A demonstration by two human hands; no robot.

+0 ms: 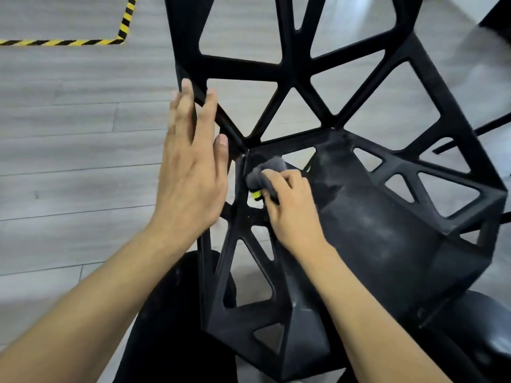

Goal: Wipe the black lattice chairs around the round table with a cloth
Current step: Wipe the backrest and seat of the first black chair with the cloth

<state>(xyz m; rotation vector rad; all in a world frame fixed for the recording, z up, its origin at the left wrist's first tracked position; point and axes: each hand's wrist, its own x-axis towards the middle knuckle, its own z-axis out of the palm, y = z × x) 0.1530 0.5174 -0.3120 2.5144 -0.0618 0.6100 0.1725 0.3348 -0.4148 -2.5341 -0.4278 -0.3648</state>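
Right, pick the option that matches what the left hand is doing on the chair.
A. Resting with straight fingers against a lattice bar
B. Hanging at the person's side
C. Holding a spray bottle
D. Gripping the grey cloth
A. The left hand lies with fingers extended against a bar of the black lattice chair, while the right hand holds the grey cloth.

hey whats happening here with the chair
A person is wiping a black lattice chair with a grey cloth. The right hand holds the bunched cloth against the struts where the seat meets the backrest. The left hand rests open, fingers straight, on the edge of the backrest, seemingly steadying it. The seat looks dusty. Yellow-black tape marks the floor.
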